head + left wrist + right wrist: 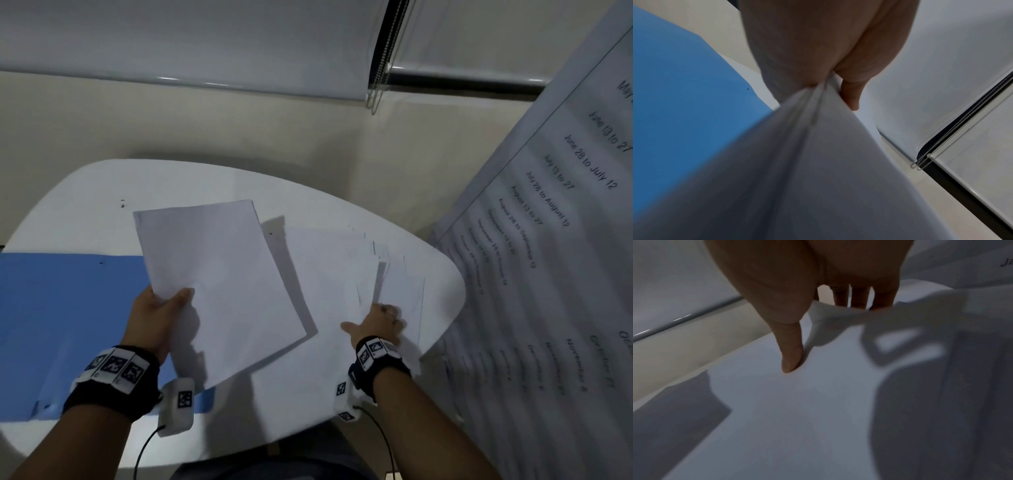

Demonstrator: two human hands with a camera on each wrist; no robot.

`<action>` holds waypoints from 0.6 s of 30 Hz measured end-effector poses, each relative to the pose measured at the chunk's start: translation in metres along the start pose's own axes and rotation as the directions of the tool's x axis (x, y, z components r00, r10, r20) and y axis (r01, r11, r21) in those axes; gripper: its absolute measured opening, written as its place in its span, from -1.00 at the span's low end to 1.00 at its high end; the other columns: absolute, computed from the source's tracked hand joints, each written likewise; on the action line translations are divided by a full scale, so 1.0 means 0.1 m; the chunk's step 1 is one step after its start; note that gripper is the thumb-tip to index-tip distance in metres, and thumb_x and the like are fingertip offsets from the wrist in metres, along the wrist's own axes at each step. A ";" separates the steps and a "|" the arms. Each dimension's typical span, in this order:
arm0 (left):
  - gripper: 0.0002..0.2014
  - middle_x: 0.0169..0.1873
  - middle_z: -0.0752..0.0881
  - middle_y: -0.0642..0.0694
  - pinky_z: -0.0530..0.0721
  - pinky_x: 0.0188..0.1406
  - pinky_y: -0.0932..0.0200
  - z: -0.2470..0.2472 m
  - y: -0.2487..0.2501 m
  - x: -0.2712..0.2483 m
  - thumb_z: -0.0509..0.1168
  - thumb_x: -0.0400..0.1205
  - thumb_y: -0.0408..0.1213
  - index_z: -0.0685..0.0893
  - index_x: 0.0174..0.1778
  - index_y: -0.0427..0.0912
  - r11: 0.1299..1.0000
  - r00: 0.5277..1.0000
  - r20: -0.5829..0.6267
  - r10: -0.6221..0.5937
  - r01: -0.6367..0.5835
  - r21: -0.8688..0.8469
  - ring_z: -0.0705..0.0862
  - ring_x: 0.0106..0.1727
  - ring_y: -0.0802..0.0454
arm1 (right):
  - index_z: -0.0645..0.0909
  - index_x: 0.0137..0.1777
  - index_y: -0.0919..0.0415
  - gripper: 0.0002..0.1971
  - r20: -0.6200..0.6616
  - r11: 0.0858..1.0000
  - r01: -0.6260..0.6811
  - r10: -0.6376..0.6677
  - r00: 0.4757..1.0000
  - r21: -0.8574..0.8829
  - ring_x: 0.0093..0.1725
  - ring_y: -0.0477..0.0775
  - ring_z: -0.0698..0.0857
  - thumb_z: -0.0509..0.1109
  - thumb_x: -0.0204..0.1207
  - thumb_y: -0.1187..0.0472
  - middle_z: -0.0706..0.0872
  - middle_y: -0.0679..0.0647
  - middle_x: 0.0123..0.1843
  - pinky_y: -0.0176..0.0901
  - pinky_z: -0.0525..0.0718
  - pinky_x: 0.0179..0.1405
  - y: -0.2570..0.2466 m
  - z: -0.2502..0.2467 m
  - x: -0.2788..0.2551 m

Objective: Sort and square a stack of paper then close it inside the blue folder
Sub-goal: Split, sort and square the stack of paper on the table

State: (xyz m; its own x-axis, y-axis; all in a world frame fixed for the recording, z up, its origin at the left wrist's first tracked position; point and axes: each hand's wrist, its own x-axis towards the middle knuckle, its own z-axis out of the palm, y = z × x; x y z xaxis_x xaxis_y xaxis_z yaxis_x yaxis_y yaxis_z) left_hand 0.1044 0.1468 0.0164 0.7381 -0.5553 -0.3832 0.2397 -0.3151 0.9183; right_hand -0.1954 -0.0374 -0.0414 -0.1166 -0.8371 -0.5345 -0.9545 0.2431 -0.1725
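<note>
Beside open blue folder [68,325], left hand [159,313] gripping paper stack [219,284]; right hand [378,325] pinching loose sheets [400,291].

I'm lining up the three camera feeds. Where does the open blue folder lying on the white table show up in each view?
Head: blue folder lies flat at the left, partly under the left hand and its held white sheets.
Left wrist: it fills the left side, beside the gripped sheets.
Right wrist: not in view.
Shared landmark: the white table.
</note>
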 end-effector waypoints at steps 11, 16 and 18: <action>-0.79 -0.07 0.76 -0.24 0.72 -0.10 -0.07 -0.23 0.04 0.11 0.37 0.67 -0.38 0.69 0.21 -0.28 0.999 0.999 0.045 0.015 -0.017 0.036 0.70 -0.11 -0.19 | 0.59 0.23 0.29 -0.63 -0.107 0.979 0.159 -0.147 0.983 0.123 0.13 0.22 0.67 0.52 0.48 0.16 0.67 0.21 0.20 -0.04 0.69 0.09 -0.05 -0.03 -0.03; -0.75 0.05 0.78 -0.29 0.74 0.02 -0.17 -0.42 -0.03 0.18 0.40 0.66 -0.35 0.69 0.26 -0.27 0.999 0.999 0.041 -0.019 0.018 0.026 0.73 0.01 -0.25 | 0.39 0.40 0.08 -0.52 -0.227 0.905 0.220 -0.143 0.963 0.363 -0.04 0.22 0.71 0.40 0.54 0.38 0.57 0.04 -0.04 -0.10 0.70 -0.05 -0.09 -0.06 -0.26; -0.74 0.09 0.78 -0.30 0.74 0.11 -0.25 -0.50 -0.05 0.21 0.41 0.65 -0.34 0.70 0.26 -0.25 0.999 0.999 0.033 -0.031 0.030 0.024 0.74 0.06 -0.28 | 0.24 0.54 -0.03 -0.31 -0.209 0.845 0.193 -0.099 0.973 0.499 0.04 0.21 0.69 0.44 0.50 0.38 0.58 0.08 0.05 0.00 0.71 0.10 -0.06 -0.14 -0.28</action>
State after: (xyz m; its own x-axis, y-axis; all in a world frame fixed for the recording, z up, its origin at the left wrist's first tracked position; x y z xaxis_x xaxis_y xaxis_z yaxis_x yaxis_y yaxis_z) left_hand 0.1504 0.1747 0.0090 0.7090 -0.5703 -0.4148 0.2468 -0.3504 0.9035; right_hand -0.1896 -0.0221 -0.0140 -0.0768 -0.9409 -0.3299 -0.6922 0.2884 -0.6615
